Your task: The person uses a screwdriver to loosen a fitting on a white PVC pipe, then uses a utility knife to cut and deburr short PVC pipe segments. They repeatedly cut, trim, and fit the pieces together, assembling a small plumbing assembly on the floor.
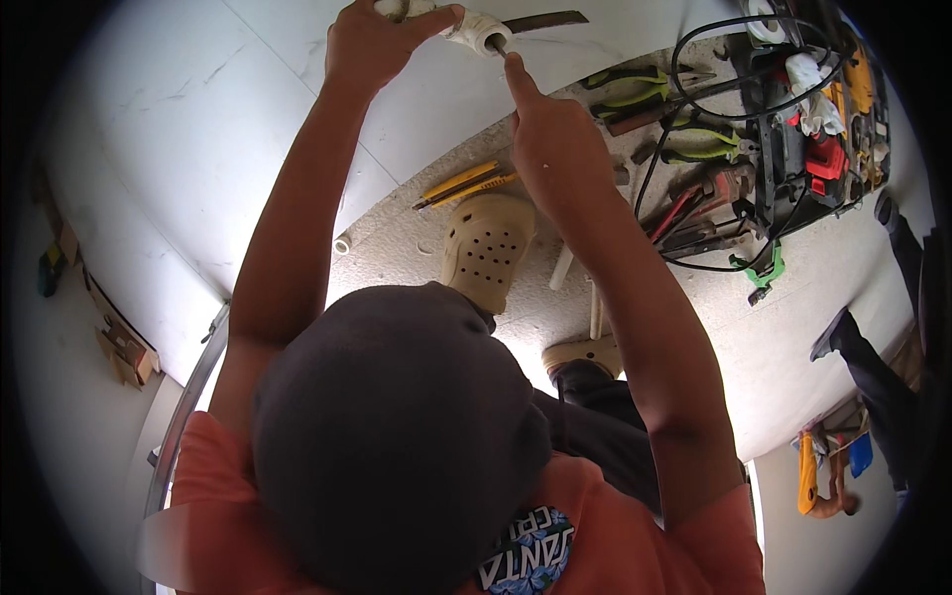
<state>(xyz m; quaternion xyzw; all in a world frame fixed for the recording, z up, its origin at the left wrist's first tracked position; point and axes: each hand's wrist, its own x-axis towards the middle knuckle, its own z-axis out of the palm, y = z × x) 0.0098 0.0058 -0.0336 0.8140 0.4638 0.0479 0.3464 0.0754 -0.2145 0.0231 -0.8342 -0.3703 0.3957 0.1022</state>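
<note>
At the top of the head view, my left hand (pixel 372 45) is closed around a white pipe fitting (pixel 470 30) by the pale tiled wall. The fitting's round open end faces my right hand (pixel 560 149). That hand is closed, its index finger stretched along a thin dark tool (pixel 498 47) whose tip reaches into the opening. Most of this tool is hidden by my fingers, so its kind does not show. Behind the fitting, a flat dark strip (pixel 545 22) sticks out to the right.
Yellow utility knives (pixel 466 182) lie by a beige clog (pixel 488 248). Green-handled pliers (pixel 699 154), a pipe wrench (pixel 719 188) and a looped black cable (pixel 684 69) spread right, beside a crowded tool box (pixel 778 164). Another person's legs (pixel 873 367) show at far right.
</note>
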